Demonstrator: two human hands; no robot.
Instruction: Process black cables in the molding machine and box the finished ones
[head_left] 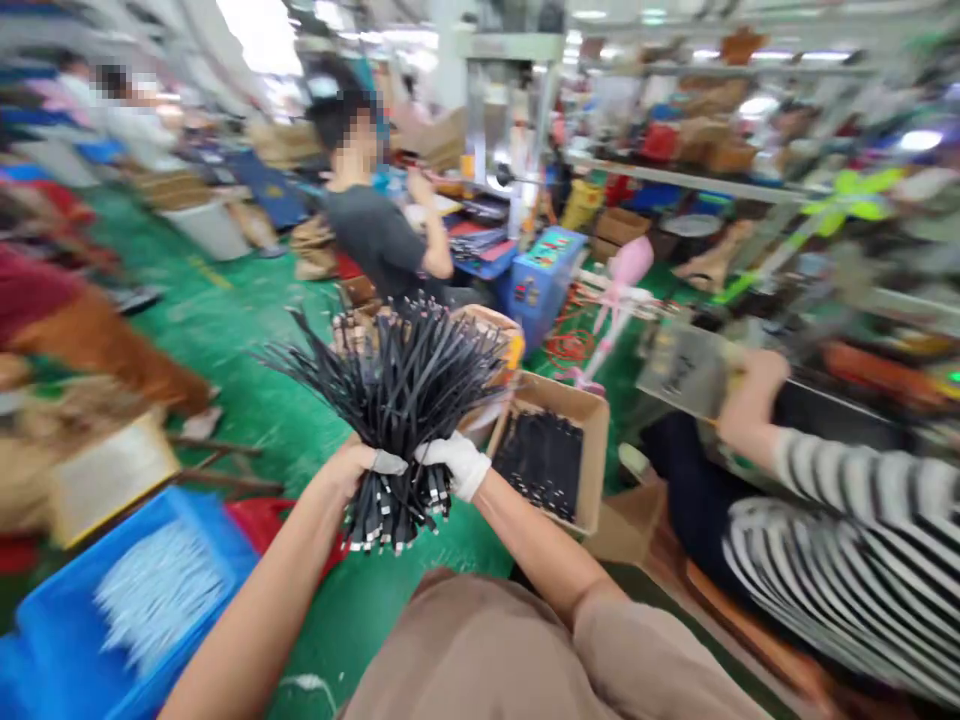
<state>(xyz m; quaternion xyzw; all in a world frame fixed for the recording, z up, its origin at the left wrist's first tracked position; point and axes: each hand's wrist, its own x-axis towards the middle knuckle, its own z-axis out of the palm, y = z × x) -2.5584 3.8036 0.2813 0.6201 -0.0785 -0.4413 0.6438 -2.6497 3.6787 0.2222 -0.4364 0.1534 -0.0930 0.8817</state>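
Note:
A large bundle of black cables (405, 380) is held upright in front of my body, its upper ends fanned out and its lower ends showing pale metal tips. Around the left side of the bundle, my left hand (367, 462) is closed, with a pale cover on the thumb. My right hand (456, 462), in a white glove, grips the bundle from the right at the same height. Just right of the bundle stands an open cardboard box (598, 450) with more black cables lying inside.
At the lower left is a blue bin (45, 610) with light blue pieces. A person in striped sleeves (840, 480) sits at the right. Ahead, a person in a dark shirt (375, 235) sits near a blue machine (544, 280). The floor (262, 390) is green.

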